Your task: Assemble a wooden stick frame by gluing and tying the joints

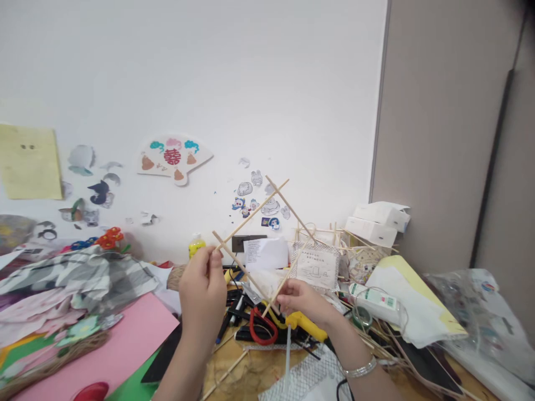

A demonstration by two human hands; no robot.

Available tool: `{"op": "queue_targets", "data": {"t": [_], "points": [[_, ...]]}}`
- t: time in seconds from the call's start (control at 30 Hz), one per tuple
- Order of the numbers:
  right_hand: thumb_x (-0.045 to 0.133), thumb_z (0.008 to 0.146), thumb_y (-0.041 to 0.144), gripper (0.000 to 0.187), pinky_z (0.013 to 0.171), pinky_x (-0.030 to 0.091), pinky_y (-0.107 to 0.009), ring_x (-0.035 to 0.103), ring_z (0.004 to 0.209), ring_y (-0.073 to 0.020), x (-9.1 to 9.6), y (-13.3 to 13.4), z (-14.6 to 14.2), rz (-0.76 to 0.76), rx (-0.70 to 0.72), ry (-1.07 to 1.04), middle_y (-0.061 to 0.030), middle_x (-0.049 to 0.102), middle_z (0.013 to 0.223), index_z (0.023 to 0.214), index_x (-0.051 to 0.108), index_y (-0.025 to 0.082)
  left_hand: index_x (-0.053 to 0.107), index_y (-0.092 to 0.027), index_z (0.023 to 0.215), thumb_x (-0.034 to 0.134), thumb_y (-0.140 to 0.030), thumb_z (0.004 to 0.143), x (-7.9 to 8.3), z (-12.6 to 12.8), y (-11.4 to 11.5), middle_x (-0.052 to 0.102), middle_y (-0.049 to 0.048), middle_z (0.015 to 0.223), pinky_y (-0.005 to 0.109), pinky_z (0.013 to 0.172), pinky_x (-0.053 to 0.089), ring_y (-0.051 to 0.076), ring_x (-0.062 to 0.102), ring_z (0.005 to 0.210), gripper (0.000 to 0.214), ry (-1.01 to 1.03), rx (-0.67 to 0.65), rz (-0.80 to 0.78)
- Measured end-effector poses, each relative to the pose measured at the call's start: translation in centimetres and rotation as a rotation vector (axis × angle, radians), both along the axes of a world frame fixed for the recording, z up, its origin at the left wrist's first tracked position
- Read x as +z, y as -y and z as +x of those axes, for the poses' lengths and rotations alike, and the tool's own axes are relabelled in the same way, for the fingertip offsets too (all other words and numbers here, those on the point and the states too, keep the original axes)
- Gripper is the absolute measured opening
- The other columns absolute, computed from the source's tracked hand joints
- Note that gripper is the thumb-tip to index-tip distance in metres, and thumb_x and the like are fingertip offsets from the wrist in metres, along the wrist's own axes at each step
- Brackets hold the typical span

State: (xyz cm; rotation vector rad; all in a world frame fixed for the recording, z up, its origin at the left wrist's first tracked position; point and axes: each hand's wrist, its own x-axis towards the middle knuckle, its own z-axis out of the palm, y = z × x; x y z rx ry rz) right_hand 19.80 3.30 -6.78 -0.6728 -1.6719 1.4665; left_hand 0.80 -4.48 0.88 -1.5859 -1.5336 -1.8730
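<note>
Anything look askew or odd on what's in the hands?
Slightly: on the stick frame held by the left hand and right hand, stick ends jut past the top crossing instead of meeting flush.

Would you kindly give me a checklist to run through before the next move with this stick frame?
1. Left hand grips the wooden stick frame at its left corner: ok.
2. Right hand holds the frame near its bottom corner: ok.
3. Sticks cross at the top corner: ok.
4. Sticks fixed firmly together: cannot tell.
5. Tabletop below the hands clear: not ok; red-handled scissors and a yellow glue gun lie there.
</note>
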Motion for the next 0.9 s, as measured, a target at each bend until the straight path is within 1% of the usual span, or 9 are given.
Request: {"op": "queue_targets", "data": {"t": [0.1, 0.2, 0.27, 0.33, 0.47, 0.57, 0.73, 0.9], "points": [[0.076, 0.063, 0.044, 0.043, 0.054, 0.041, -0.022, 0.054, 0.053, -0.0078, -0.4, 0.0, -0.3, -0.013, 0.048, -0.045, 0.0008, 0.064, 0.071, 0.087, 0.054, 0.016, 0.050, -0.021, 0.076, 0.036, -0.032, 0.088, -0.1, 0.0, -0.2, 0.049, -0.0026, 0.064, 0.025, 0.059, 0.035, 0.015, 0.047, 0.062, 0.021, 0.012, -0.023, -0.011], [0.078, 0.061, 0.042, 0.050, 0.055, 0.042, -0.022, 0.058, 0.059, -0.0099, -0.7, 0.3, -0.8, -0.041, 0.140, -0.046, -0.0019, 0.066, 0.078, 0.096, 0.052, 0.017, 0.049, -0.021, 0.075, 0.037, -0.032, 0.088, -0.3, 0.1, -0.3, 0.049, -0.0028, 0.063, 0.025, 0.059, 0.033, 0.015, 0.046, 0.061, 0.021, 0.011, -0.017, -0.015], [0.081, 0.058, 0.038, 0.053, 0.056, 0.044, -0.023, 0.060, 0.062, -0.0114, -1.0, 0.4, -1.2, -0.061, 0.193, -0.031, -0.0039, 0.068, 0.081, 0.098, 0.053, 0.016, 0.049, -0.021, 0.075, 0.037, -0.031, 0.088, -0.3, 0.1, -0.3, 0.048, -0.0030, 0.062, 0.025, 0.058, 0.033, 0.014, 0.045, 0.060, 0.021, 0.001, -0.007, -0.017], [0.082, 0.057, 0.035, 0.053, 0.057, 0.045, -0.024, 0.060, 0.060, -0.0114, -1.4, 0.3, -1.5, -0.069, 0.213, -0.027, -0.0033, 0.068, 0.078, 0.097, 0.054, 0.016, 0.048, -0.021, 0.074, 0.037, -0.031, 0.088, -0.3, 0.0, -0.2, 0.047, -0.0031, 0.062, 0.025, 0.058, 0.032, 0.014, 0.045, 0.060, 0.021, -0.005, 0.005, -0.022], [0.081, 0.059, 0.033, 0.045, 0.055, 0.044, -0.023, 0.056, 0.053, -0.0088, -1.8, -0.1, -1.7, -0.050, 0.176, -0.053, 0.0018, 0.065, 0.065, 0.091, 0.056, 0.015, 0.048, -0.022, 0.073, 0.037, -0.031, 0.088, -0.2, 0.0, -0.2, 0.047, -0.0031, 0.063, 0.025, 0.059, 0.032, 0.015, 0.045, 0.061, 0.020, -0.007, -0.001, -0.036], [0.078, 0.063, 0.034, 0.038, 0.052, 0.041, -0.021, 0.054, 0.050, -0.0076, -2.0, -0.4, -1.5, -0.036, 0.138, -0.087, 0.0034, 0.063, 0.061, 0.087, 0.057, 0.015, 0.048, -0.022, 0.073, 0.037, -0.032, 0.087, -0.2, -0.1, -0.2, 0.046, -0.0035, 0.062, 0.025, 0.058, 0.031, 0.015, 0.044, 0.060, 0.021, 0.004, -0.033, -0.056], [0.078, 0.064, 0.038, 0.039, 0.052, 0.042, -0.022, 0.056, 0.050, -0.0092, -2.1, -0.7, -0.9, -0.031, 0.126, -0.130, 0.0023, 0.063, 0.058, 0.086, 0.056, 0.014, 0.049, -0.022, 0.073, 0.038, -0.033, 0.086, -0.2, -0.6, -0.3, 0.046, -0.0037, 0.060, 0.025, 0.056, 0.031, 0.015, 0.044, 0.059, 0.021, 0.026, -0.062, -0.085], [0.078, 0.063, 0.037, 0.037, 0.052, 0.042, -0.022, 0.056, 0.050, -0.0095, -2.1, -0.9, -0.7, -0.032, 0.120, -0.146, 0.0015, 0.063, 0.056, 0.083, 0.058, 0.013, 0.050, -0.022, 0.071, 0.041, -0.035, 0.084, -0.2, -1.1, -0.8, 0.046, -0.0040, 0.058, 0.026, 0.057, 0.031, 0.015, 0.044, 0.058, 0.021, 0.051, -0.102, -0.109]]}}
